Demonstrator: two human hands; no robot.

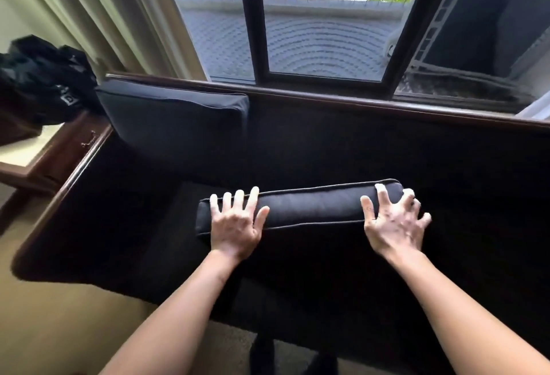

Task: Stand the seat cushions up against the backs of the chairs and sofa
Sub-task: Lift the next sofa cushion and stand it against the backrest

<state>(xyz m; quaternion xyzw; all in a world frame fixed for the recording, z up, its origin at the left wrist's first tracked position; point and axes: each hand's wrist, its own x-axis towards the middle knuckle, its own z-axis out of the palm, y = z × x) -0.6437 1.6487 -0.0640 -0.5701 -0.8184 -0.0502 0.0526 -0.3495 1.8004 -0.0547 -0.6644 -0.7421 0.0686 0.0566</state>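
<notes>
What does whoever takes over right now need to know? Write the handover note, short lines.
Left hand: flat, fingers straight, pressing the middle cushion near its left end.
Right hand: fingers bent over its right end; blurred, grip unclear.
Done: left cushion stands against the sofa back.
In progress: middle cushion is tipped up, edge toward camera, not yet against the back.
To do: lean it on the back; the sofa's right end is too dark to judge.

Home living room: dark sofa [387, 148], curtains [98, 8], window [321, 32] onto balcony
</notes>
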